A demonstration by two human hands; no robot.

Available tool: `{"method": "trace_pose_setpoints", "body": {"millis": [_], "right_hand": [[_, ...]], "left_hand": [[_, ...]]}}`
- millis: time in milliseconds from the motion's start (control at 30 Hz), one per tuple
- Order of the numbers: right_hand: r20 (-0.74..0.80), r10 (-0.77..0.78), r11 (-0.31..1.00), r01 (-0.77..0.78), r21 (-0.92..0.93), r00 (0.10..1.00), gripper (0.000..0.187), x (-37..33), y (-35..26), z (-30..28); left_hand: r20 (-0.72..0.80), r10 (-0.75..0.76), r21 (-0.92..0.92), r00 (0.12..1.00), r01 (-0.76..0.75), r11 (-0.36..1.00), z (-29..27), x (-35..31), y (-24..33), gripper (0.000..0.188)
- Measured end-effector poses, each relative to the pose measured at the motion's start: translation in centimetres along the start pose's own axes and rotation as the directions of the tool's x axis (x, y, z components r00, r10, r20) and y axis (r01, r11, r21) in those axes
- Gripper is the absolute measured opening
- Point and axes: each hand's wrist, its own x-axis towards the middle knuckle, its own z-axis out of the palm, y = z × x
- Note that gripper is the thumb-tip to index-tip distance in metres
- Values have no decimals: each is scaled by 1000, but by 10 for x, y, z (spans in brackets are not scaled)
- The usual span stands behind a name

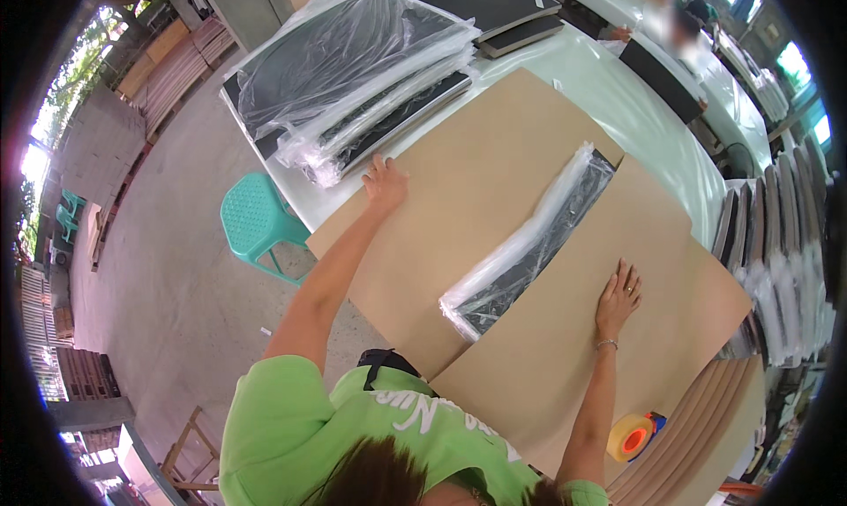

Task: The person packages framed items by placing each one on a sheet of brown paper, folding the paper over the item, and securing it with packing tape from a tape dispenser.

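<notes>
Left of the work, turquoise plastic stool on the concrete floor, just beside the corner of the white-topped table. Next, on the table, stack of film-wrapped dark panels. Left hand is palm down at the left edge of the brown cardboard, fingers bent; cannot tell whether the fingertips hook that edge or merely press on it. Mid-cardboard: 1 film-wrapped dark panel, long visible strip lying diagonally, bunched clear film along its left side. Right-hand cardboard section borders the strip; cannot tell how far the panel runs beneath it, nor whether the 2 sections are 1 piece. Right hand rests open and flat on that section, fingers slightly spread, gripping nothing. Near the right forearm, tape roll with orange core; beyond it, layered cardboard sheets, then a row of wrapped panels on edge at far right. Handling note (judgement): press with spread palms rather than fingertips, so the board lies flat without denting; square the section edges parallel to the strip; smooth the bunched film, since loose folds could lift the board; move the left side gently, as its edge lies close to the wrapped stack and could snag the film.
</notes>
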Motion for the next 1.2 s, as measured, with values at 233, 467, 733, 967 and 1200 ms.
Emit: {"method": "trace_pose_setpoints", "body": {"millis": [233, 467, 733, 967, 1200], "right_hand": [[-8, -5, 1000, 5, -8, 1000, 45, -1, -4, -4], [-18, -18, 1000, 18, -2, 1000, 46, -2, -5, -4], [8, 10, 1000, -10, -2, 1000, 45, -1, -3, -6], [-3, 8, 1000, -8, 6, 1000, 45, -2, -2, -6], [-15, -12, 1000, 12, 11, 1000, 45, -1, -4, -6]], "left_hand": [[131, -79, -51, 988, 86, 995, -2, 20, -8, 50], [23, -45, -209, 999, 48, 977, -12, 27, -9, 38], [-195, 260, -424, 946, -320, 847, -48, 8, -5, 30], [-103, 392, -395, 914, -399, 827, -68, -12, 10, 51], [230, 324, -725, 918, -60, 686, -81, 9, 3, 50]]}}
